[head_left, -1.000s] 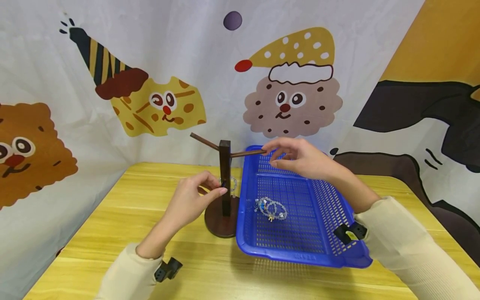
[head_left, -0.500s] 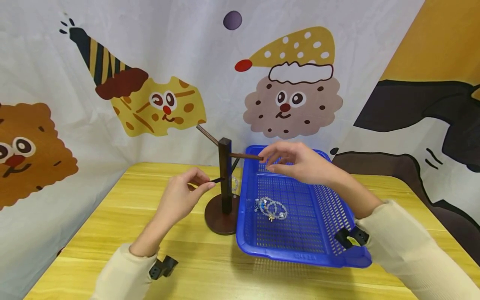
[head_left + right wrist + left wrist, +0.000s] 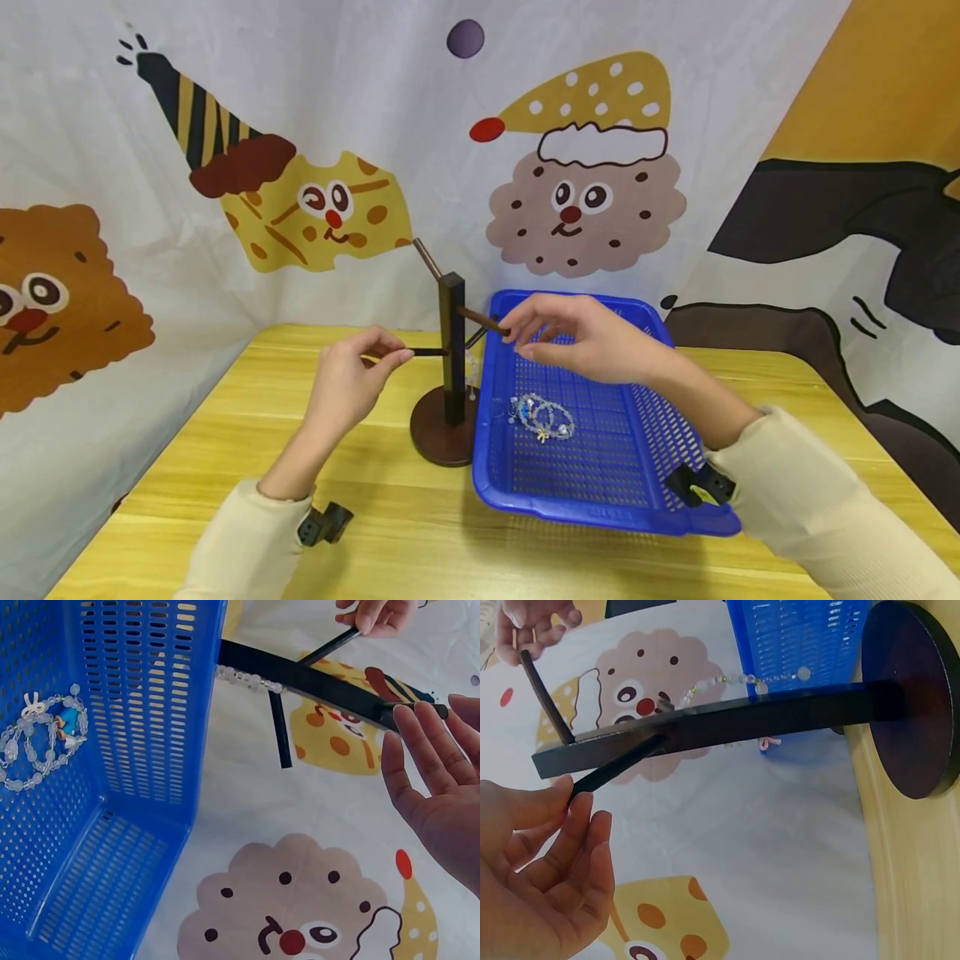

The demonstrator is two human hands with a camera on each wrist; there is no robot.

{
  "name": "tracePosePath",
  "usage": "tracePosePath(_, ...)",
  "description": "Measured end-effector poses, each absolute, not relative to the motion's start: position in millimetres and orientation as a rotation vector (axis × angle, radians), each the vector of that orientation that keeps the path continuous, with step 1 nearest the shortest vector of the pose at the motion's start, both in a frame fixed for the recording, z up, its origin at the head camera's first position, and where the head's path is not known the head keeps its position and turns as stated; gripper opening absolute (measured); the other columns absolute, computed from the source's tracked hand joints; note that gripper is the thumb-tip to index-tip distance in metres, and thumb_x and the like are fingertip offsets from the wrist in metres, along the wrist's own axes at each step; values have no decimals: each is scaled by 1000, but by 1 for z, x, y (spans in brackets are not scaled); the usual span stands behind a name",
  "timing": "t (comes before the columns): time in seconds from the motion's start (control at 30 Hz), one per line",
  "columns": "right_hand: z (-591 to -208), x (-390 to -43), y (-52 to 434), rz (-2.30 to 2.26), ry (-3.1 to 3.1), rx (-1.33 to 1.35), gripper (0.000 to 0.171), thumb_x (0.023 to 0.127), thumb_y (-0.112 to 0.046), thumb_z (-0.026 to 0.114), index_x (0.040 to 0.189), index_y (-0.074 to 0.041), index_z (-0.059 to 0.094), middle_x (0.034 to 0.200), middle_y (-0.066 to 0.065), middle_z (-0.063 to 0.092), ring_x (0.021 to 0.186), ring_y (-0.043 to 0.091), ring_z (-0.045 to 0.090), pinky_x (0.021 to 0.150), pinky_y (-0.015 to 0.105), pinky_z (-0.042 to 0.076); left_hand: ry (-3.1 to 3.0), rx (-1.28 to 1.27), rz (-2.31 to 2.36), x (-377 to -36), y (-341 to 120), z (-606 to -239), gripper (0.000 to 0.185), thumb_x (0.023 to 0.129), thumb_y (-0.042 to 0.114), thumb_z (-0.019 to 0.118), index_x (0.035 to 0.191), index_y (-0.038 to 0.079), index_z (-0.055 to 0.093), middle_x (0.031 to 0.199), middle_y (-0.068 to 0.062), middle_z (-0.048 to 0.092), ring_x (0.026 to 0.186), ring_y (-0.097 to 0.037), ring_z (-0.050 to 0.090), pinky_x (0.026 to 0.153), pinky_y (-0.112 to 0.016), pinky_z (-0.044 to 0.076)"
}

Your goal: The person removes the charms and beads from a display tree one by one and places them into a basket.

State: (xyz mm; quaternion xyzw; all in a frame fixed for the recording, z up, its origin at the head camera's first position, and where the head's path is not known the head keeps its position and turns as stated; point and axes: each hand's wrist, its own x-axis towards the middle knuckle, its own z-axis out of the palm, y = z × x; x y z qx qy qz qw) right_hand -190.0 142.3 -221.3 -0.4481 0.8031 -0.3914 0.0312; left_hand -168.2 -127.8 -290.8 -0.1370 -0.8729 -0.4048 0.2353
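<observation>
The dark wooden stand (image 3: 450,367) sits just left of the blue basket (image 3: 600,450); the left hand (image 3: 348,392) pinches its lower peg (image 3: 429,352), the right hand (image 3: 581,337) pinches an upper peg (image 3: 480,319), and a bead bracelet (image 3: 542,415) lies in the basket

We see bare table (image 3: 247,417) open at 9 o'clock of the dark stand (image 3: 451,350). At its 3 o'clock the blue basket (image 3: 600,508) presses against the base. 4 pegs jut from the post; a beaded bracelet (image 3: 470,367) dangles behind. The backdrop (image 3: 300,125) closes 12 o'clock.
</observation>
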Motion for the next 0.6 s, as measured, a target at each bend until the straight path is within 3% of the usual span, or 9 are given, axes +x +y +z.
tracePosePath(0.6, -220, -178, 122, -1162, 2409, -1479, 28, 85, 2, 59, 112, -4, 59, 101, 1, 65, 91, 10, 61, 77, 30, 49, -2422, -324, -1097, -182, -131, -288, 9, 83, 11, 67, 83, 3, 72, 79, -9, 68, 73, -23, 62, 64, -38, 49)
